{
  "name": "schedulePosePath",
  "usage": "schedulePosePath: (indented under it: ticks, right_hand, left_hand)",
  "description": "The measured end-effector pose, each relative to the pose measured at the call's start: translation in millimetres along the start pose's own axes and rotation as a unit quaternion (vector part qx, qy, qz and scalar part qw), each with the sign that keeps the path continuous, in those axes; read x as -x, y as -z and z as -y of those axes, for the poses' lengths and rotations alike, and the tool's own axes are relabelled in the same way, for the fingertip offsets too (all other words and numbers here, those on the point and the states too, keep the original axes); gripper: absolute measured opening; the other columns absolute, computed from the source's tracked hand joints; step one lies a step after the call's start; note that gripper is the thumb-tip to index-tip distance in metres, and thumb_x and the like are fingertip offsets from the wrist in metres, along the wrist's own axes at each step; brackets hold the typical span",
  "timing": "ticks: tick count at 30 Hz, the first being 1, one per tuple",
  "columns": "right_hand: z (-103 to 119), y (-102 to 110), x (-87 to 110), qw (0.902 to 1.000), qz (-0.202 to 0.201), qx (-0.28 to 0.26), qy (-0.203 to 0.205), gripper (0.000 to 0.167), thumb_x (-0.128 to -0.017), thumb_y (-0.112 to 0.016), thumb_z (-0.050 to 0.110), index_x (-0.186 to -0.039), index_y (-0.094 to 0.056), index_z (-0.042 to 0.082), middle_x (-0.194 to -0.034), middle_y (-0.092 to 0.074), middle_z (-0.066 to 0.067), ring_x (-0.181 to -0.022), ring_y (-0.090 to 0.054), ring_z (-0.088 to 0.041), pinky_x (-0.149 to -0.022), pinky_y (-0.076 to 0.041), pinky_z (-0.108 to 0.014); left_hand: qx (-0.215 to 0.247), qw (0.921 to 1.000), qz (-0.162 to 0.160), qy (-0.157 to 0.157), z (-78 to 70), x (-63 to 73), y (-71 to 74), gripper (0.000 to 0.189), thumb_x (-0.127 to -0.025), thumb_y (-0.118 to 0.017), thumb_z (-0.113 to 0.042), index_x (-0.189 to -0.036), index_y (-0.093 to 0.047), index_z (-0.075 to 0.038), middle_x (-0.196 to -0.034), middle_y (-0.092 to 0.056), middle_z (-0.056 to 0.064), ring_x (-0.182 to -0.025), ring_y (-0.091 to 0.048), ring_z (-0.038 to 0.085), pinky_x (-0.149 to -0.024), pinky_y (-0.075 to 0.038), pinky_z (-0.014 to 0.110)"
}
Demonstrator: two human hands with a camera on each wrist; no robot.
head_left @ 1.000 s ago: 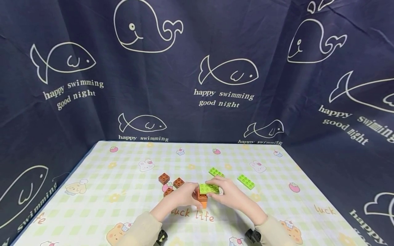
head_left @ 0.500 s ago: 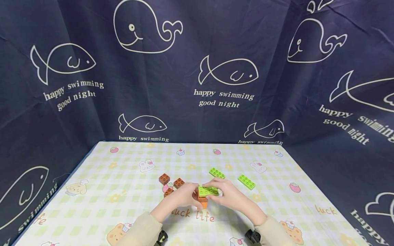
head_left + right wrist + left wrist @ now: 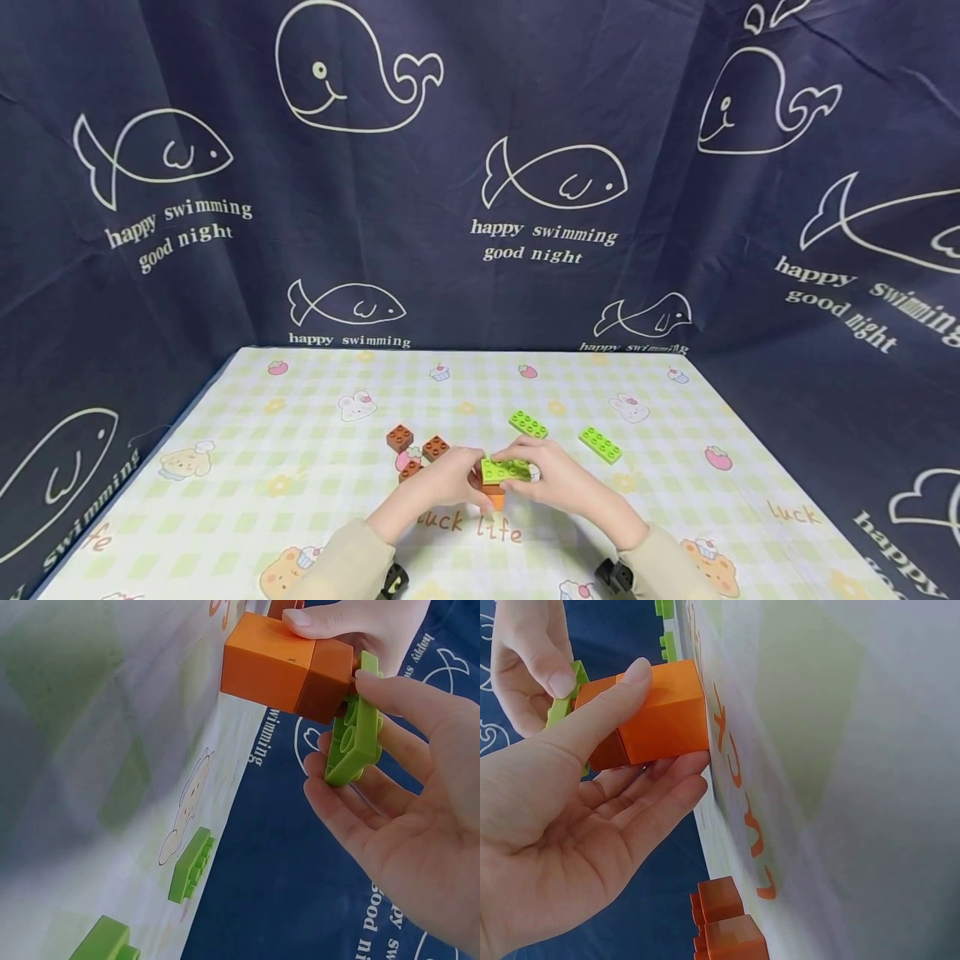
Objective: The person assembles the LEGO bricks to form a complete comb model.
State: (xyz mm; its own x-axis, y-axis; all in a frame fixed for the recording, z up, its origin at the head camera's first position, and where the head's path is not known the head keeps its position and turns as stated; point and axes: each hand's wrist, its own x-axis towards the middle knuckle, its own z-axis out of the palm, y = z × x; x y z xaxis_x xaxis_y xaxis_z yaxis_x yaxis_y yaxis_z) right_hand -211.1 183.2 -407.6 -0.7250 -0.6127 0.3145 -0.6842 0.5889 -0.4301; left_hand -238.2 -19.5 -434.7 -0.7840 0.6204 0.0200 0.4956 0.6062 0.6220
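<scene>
My left hand (image 3: 448, 477) holds a small stack from the side: an orange block (image 3: 671, 712) at the bottom and a brown block (image 3: 328, 679) above it. In the left wrist view its thumb lies across the orange block, with the other fingers behind. My right hand (image 3: 439, 802) pinches a flat lime-green building brick (image 3: 360, 739) between thumb and fingers. One end of that green brick sits right at the brown block's studs. Its other end juts out past the stack toward the right, hollow underside showing in the right wrist view.
Several loose brown bricks (image 3: 400, 437) lie left of the stack, one partly hidden by the left hand. Two lime-green bricks, one behind the right hand (image 3: 528, 424) and one farther right (image 3: 600, 444), rest on the checked tablecloth (image 3: 315, 467). A dark curtain (image 3: 420, 208) hangs behind.
The green brick in my right hand has shifted slightly left and down over the brown block. My left hand keeps its hold on the stack, almost still.
</scene>
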Motion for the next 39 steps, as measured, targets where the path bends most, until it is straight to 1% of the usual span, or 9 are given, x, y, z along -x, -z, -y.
schedulePosePath:
  ticks: [5, 11, 14, 18, 23, 29, 36, 39]
  right_hand:
    - [1.1, -0.3, 0.0, 1.0, -0.002, -0.001, 0.003, 0.032, -0.082, -0.07, 0.018, -0.114, -0.067, 0.012, -0.099, -0.065, 0.003, -0.092, -0.06, -0.011, -0.082, -0.052, -0.028]
    - [1.1, -1.1, -0.9, 0.9999, -0.001, -0.012, 0.001, 0.033, -0.081, -0.071, 0.017, -0.113, -0.067, 0.012, -0.096, -0.063, 0.003, -0.085, -0.057, -0.007, -0.075, -0.051, -0.024]
    - [1.5, -0.3, -1.4, 0.9998, 0.004, -0.021, -0.005, 0.033, -0.081, -0.071, 0.016, -0.113, -0.067, 0.011, -0.095, -0.063, 0.002, -0.083, -0.055, -0.007, -0.072, -0.05, -0.023]
    - [2.9, 2.2, -1.6, 0.9994, 0.012, -0.03, -0.015, 0.033, -0.08, -0.071, 0.015, -0.112, -0.067, 0.01, -0.094, -0.063, 0.002, -0.085, -0.057, -0.009, -0.076, -0.051, -0.025]
    - [4.2, 4.5, -2.1, 0.9991, 0.022, -0.026, -0.027, 0.032, -0.08, -0.071, 0.017, -0.111, -0.068, 0.01, -0.094, -0.063, 0.002, -0.087, -0.057, -0.01, -0.078, -0.05, -0.026]
    - [4.6, 4.6, -3.3, 0.9991, 0.025, -0.024, -0.023, 0.032, -0.08, -0.072, 0.019, -0.11, -0.068, 0.012, -0.094, -0.063, 0.002, -0.086, -0.057, -0.011, -0.077, -0.05, -0.026]
    - [5.0, 4.4, -5.9, 0.9993, 0.031, -0.02, -0.008, 0.032, -0.078, -0.073, 0.017, -0.109, -0.069, 0.009, -0.088, -0.06, 0.002, -0.078, -0.051, -0.007, -0.072, -0.049, -0.025]
    - [6.3, 4.4, -6.1, 0.9991, 0.035, -0.018, -0.016, 0.031, -0.078, -0.073, 0.017, -0.107, -0.069, 0.008, -0.087, -0.059, 0.002, -0.077, -0.051, -0.007, -0.071, -0.05, -0.026]
  left_hand:
    - [0.001, 1.0, -0.001, -0.001, -0.2, 0.3, 0.2, 0.037, -0.069, -0.083, -0.026, -0.089, -0.057, -0.01, -0.077, -0.058, -0.005, -0.066, -0.051, 0.003, -0.06, -0.046, 0.017]
    - [0.0, 1.0, -0.002, -0.007, 0.6, -0.1, 0.3, 0.037, -0.069, -0.083, -0.026, -0.089, -0.057, -0.01, -0.077, -0.057, -0.005, -0.065, -0.05, 0.002, -0.061, -0.045, 0.016]
    - [-0.001, 1.0, -0.002, -0.009, 1.0, -0.6, 0.0, 0.037, -0.068, -0.083, -0.026, -0.089, -0.057, -0.01, -0.077, -0.057, -0.006, -0.066, -0.05, 0.002, -0.061, -0.045, 0.016]
    - [-0.005, 0.9999, -0.003, -0.014, 1.4, -1.4, -0.6, 0.037, -0.069, -0.083, -0.026, -0.089, -0.057, -0.01, -0.077, -0.058, -0.005, -0.066, -0.05, 0.002, -0.061, -0.045, 0.016]
    - [-0.008, 0.9999, 0.0, -0.013, 0.6, -1.6, -0.5, 0.036, -0.069, -0.083, -0.026, -0.089, -0.057, -0.01, -0.079, -0.059, -0.004, -0.067, -0.051, 0.002, -0.062, -0.046, 0.016]
    - [-0.003, 0.9999, -0.001, -0.011, -0.7, 0.0, 0.7, 0.037, -0.068, -0.084, -0.024, -0.089, -0.057, -0.008, -0.079, -0.06, -0.003, -0.066, -0.052, 0.003, -0.061, -0.046, 0.016]
    - [0.002, 1.0, -0.001, -0.007, -0.2, 0.9, 0.8, 0.037, -0.068, -0.084, -0.024, -0.088, -0.057, -0.009, -0.078, -0.059, -0.004, -0.066, -0.052, 0.003, -0.061, -0.046, 0.016]
    - [0.005, 0.9999, -0.001, -0.011, -0.3, 0.8, 0.4, 0.037, -0.068, -0.084, -0.024, -0.088, -0.057, -0.008, -0.078, -0.059, -0.002, -0.066, -0.052, 0.004, -0.061, -0.046, 0.016]
